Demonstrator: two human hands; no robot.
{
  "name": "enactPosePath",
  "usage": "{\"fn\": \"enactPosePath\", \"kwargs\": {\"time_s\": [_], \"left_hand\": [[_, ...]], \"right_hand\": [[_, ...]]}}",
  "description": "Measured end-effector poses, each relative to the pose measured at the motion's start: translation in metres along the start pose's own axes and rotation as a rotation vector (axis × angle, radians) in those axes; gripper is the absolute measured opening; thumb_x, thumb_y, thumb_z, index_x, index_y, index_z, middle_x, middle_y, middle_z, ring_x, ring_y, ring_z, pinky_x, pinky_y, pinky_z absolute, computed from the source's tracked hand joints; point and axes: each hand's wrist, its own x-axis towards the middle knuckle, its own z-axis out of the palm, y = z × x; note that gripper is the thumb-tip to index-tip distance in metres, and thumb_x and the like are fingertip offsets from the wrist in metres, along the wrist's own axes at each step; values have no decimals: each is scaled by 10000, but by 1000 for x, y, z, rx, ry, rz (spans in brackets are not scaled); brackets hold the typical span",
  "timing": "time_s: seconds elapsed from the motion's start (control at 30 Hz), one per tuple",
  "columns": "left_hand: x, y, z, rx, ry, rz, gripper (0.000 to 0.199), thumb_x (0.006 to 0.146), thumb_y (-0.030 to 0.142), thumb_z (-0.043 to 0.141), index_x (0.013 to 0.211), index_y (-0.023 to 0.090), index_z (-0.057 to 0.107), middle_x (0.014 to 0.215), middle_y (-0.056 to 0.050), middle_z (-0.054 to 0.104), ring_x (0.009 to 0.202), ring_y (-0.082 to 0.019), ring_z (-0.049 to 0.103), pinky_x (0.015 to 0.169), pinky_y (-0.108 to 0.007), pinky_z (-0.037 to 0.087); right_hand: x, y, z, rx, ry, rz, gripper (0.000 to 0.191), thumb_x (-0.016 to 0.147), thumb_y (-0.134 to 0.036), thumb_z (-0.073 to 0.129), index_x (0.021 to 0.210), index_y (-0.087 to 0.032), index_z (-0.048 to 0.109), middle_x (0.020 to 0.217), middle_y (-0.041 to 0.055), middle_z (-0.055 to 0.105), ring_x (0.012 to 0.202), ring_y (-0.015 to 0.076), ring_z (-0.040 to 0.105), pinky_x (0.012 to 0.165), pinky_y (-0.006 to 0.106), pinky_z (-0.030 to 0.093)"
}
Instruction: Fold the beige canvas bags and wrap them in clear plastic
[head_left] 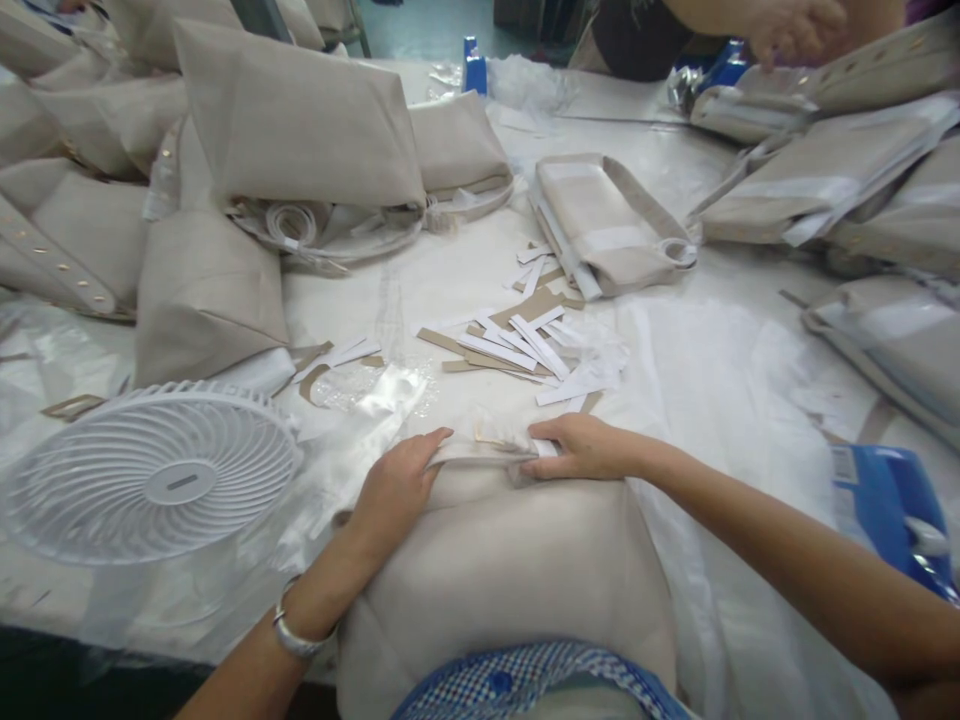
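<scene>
A beige bag (510, 560) lies at the table's near edge, against a blue checked garment. Across its far end runs a pale strap (480, 448) with a small gold-coloured buckle piece near the middle. My left hand (401, 485) grips the strap's left end between thumb and fingers. At the strap's right end, my right hand (574, 446) pinches it together with a bit of white wrapping. Just beyond the strap lie loose white and tan strips (517, 345).
A white round fan (180, 485) stands at the left. Beige bags (307, 130) are piled behind it, and more bags (825, 180) lie at the right. One wrapped bag (600, 215) sits mid-table. A blue tape dispenser (892, 500) is at the right. A person's hand (799, 30) shows at the top right.
</scene>
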Motion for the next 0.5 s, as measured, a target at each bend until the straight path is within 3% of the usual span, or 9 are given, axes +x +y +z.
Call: {"fn": "enactPosePath", "kwargs": {"time_s": [0.1, 0.17, 0.27, 0.33, 0.4, 0.5], "left_hand": [[3, -4, -1, 43, 15, -38, 340, 972, 182, 444, 1270, 182, 609, 1214, -81, 690, 1124, -220, 651, 989, -382, 549], [7, -1, -3, 119, 29, -102, 355, 980, 231, 468, 1316, 206, 581, 1231, -84, 675, 1145, -248, 635, 976, -426, 556], [5, 13, -10, 230, 91, -77, 470, 972, 312, 525, 1427, 203, 481, 1404, -120, 568, 1303, -300, 528, 1049, -503, 504], [-8, 29, -16, 225, 95, 23, 499, 982, 330, 514, 1459, 207, 435, 1481, -102, 506, 1376, -267, 464, 1113, -479, 457], [-30, 47, -21, 193, 39, 110, 497, 997, 360, 486, 1474, 239, 412, 1484, -59, 514, 1380, -219, 464, 1124, -432, 454], [-67, 67, -20, 227, -58, 196, 601, 971, 460, 516, 1512, 247, 362, 1523, -63, 467, 1416, -252, 419, 1113, -463, 454]], "right_hand": [[6, 4, 3, 59, 40, -2, 502, 890, -678, 538, 940, -198, 677, 839, 52, 707, 754, 217, 634, 646, 276, 420], [7, 4, 6, 43, 270, 19, 471, 913, -623, 553, 1084, -203, 679, 974, 70, 730, 838, 235, 666, 722, 318, 483], [-6, -2, 13, -118, 763, -8, 448, 958, -471, 576, 1321, -208, 578, 1271, 113, 667, 1136, 272, 633, 992, 435, 475], [-24, -12, 21, -208, 905, -103, 398, 991, -364, 548, 1363, -221, 543, 1347, 100, 632, 1250, 244, 580, 1115, 452, 404], [-46, -25, 36, -260, 863, -188, 387, 1009, -314, 513, 1386, -225, 523, 1377, 82, 618, 1298, 215, 552, 1160, 440, 377], [-73, -41, 70, -350, 645, -227, 578, 985, -472, 523, 1475, -179, 436, 1496, 109, 504, 1413, 265, 433, 1173, 492, 374]]}}
